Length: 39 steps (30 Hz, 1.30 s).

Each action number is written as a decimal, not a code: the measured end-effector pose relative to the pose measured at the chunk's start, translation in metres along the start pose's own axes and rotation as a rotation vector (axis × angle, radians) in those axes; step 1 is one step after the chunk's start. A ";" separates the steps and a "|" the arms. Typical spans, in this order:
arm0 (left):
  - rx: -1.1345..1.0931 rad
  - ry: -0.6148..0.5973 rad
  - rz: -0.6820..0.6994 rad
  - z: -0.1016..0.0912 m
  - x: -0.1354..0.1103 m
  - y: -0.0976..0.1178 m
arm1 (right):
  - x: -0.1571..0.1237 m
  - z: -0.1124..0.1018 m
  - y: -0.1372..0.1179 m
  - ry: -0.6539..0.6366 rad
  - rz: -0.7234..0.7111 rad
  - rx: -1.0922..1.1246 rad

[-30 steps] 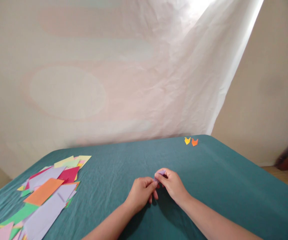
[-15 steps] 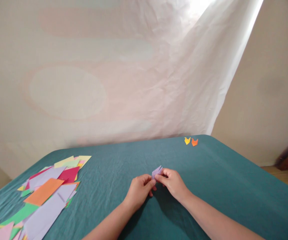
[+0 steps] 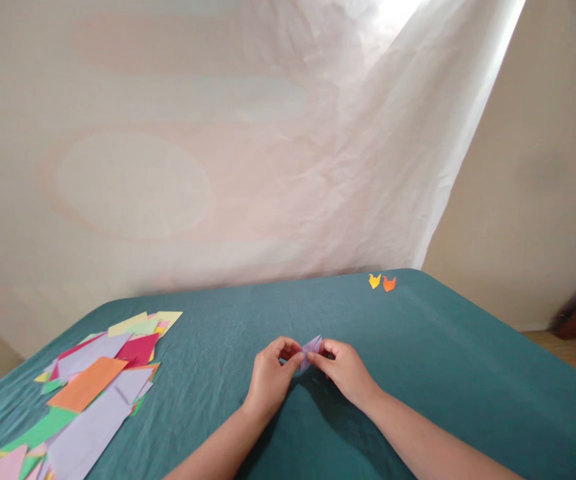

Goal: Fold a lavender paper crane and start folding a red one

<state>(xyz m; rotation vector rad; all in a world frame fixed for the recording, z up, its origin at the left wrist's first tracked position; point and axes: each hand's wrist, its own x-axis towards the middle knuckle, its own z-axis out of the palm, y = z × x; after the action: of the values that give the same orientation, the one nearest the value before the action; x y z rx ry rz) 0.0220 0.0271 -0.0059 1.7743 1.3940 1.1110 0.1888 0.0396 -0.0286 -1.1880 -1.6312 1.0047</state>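
Observation:
A small folded piece of lilac paper [image 3: 311, 346] is held between both my hands, just above the teal tablecloth [image 3: 418, 360]. My left hand [image 3: 271, 377] pinches its left side with thumb and fingertips. My right hand [image 3: 345, 370] pinches its right side, fingers curled. Most of the paper is hidden by my fingers; only a pointed flap shows between them.
A loose pile of coloured paper sheets [image 3: 93, 383] lies at the table's left, orange, lilac, red, green and yellow among them. Two small folded figures, a yellow figure [image 3: 375, 281] and an orange figure [image 3: 389, 284], stand near the far right edge. A white sheet [image 3: 218, 147] hangs behind.
Both hands have shifted slightly left and away from me with the lilac paper. The paper's flap has turned, now pointing up between the fingertips. My left fingers have opened a little round it.

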 end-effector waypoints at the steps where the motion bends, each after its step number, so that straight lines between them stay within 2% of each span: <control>1: 0.003 0.000 -0.002 0.000 0.000 0.001 | 0.000 0.000 0.000 -0.001 0.003 0.001; 14: 0.041 0.019 0.042 0.001 -0.001 -0.002 | 0.000 0.002 0.006 0.015 -0.037 0.000; 24: 0.100 0.015 0.093 0.001 0.000 -0.006 | 0.002 0.004 0.011 0.030 -0.004 0.018; 29: 0.168 0.016 0.171 0.000 0.000 -0.006 | 0.003 0.003 0.009 0.033 -0.009 0.005; 34: 0.188 0.068 0.246 -0.001 -0.002 -0.005 | 0.003 0.004 0.011 0.038 -0.026 0.013; 39: 0.208 0.055 0.199 -0.001 -0.001 -0.003 | 0.001 0.004 0.008 0.059 -0.052 -0.022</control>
<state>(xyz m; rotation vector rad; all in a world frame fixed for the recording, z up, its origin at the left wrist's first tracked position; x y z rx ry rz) 0.0195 0.0266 -0.0083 2.0829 1.4333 1.1595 0.1873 0.0422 -0.0374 -1.1727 -1.6226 0.9132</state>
